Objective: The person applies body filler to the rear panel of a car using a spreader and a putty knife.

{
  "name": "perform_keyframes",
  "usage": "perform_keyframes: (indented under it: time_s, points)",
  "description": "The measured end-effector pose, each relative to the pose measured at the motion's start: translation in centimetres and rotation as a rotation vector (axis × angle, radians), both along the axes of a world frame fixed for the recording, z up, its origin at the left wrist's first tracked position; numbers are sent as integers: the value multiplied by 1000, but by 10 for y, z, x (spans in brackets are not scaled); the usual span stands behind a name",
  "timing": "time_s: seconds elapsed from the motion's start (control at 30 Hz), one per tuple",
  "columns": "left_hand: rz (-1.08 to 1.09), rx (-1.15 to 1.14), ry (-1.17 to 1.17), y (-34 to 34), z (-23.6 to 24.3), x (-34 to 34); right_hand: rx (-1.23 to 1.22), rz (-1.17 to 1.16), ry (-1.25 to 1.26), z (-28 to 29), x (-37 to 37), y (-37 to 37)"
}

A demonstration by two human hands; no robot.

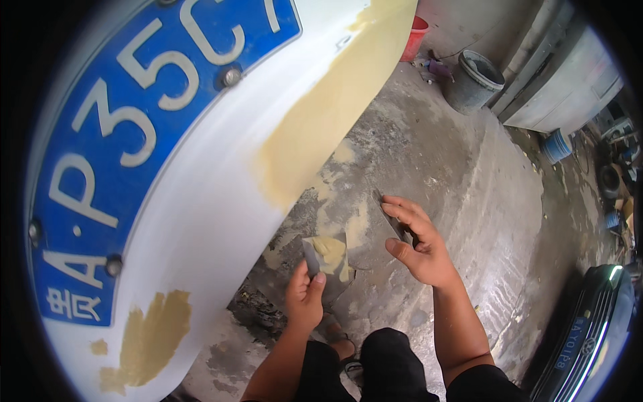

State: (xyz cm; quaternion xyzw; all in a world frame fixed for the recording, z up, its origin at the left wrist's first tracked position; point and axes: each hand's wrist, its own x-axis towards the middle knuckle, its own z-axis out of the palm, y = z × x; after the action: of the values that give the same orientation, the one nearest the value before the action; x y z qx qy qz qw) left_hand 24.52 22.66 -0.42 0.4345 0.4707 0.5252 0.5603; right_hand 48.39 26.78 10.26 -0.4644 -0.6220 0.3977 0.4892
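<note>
My left hand [305, 300] is closed on a flat putty board [311, 258], with a heap of pale yellow body filler [329, 250] lying on it. In my right hand [420, 246], raised over the floor, is a thin dark putty scraper [392, 220], seen nearly edge-on between thumb and fingers. Both hands are apart from the white car bumper [207, 221] on the left. A long smooth patch of tan filler [315, 120] covers its edge. Lower down, a rougher brownish filler patch [153, 338] shows streaks.
A blue licence plate [161, 87] is bolted to the bumper. Filler stains mark the concrete floor [455, 194]. A grey bucket [472, 84], a red bucket [415, 39] and a blue bucket [556, 145] stand farther off. Another car's dark front end [579, 335] is at lower right.
</note>
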Motion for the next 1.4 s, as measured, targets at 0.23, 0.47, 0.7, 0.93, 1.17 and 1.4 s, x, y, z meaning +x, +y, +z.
perform_keyframes:
  time_s: [0.23, 0.47, 0.7, 0.93, 1.17, 1.4]
  points:
    - [-17, -234, -111, 1, -45, 11, 185, 32, -175, 13, -13, 59]
    - [2, -82, -83, 33, -61, 34, 627, -66, -475, 7, -34, 84]
    - [186, 45, -91, -7, -38, 13, 860, -179, -577, 11, -76, 89]
    - [364, 96, -220, -55, -6, 4, 850, -169, -542, 14, -100, 83]
    - [440, 64, -234, -81, 3, 6, 859, -190, -517, 15, -112, 84]
    - [448, 69, -281, -88, 6, 7, 828, -197, -572, 12, -116, 81]
